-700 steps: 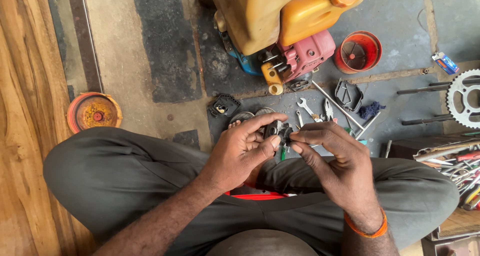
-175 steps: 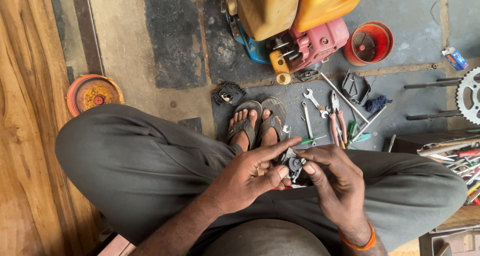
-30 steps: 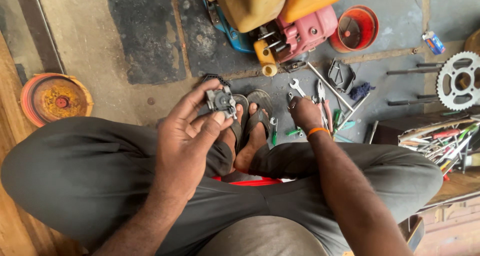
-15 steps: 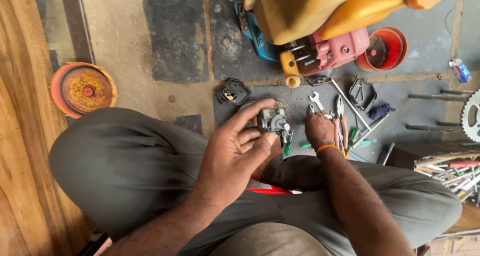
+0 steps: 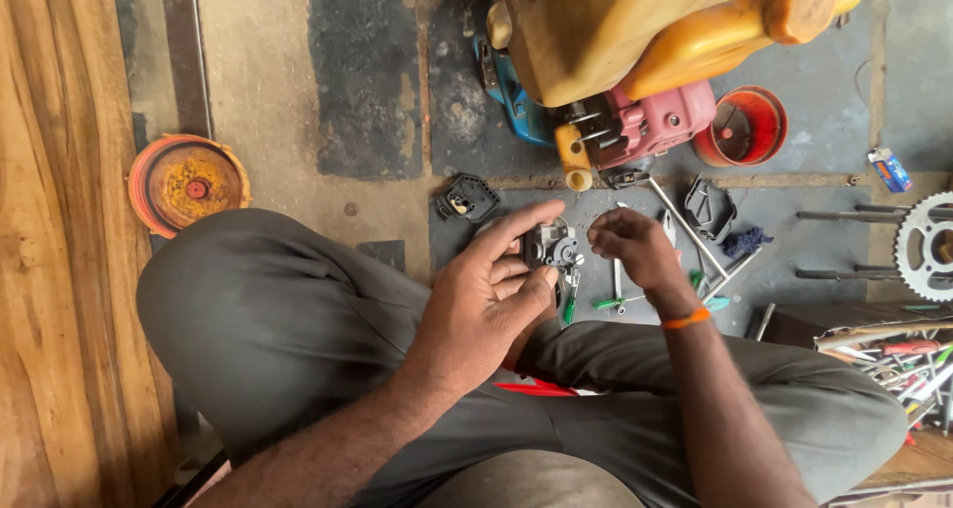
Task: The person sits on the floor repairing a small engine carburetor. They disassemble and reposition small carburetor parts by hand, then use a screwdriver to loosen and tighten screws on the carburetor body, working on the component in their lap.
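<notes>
A seated person's left hand grips a small grey metal carburettor-like part above their lap; the right hand, fingertips pinched as if on something tiny, hovers just right. Anything small could likely drop among steel wrenches on the gritty concrete floor.

I count one small metal engine part in my left grip, one round orange disc, one red cup, one toothed sprocket, one black cover, and one green-handled screwdriver on the floor.
</notes>
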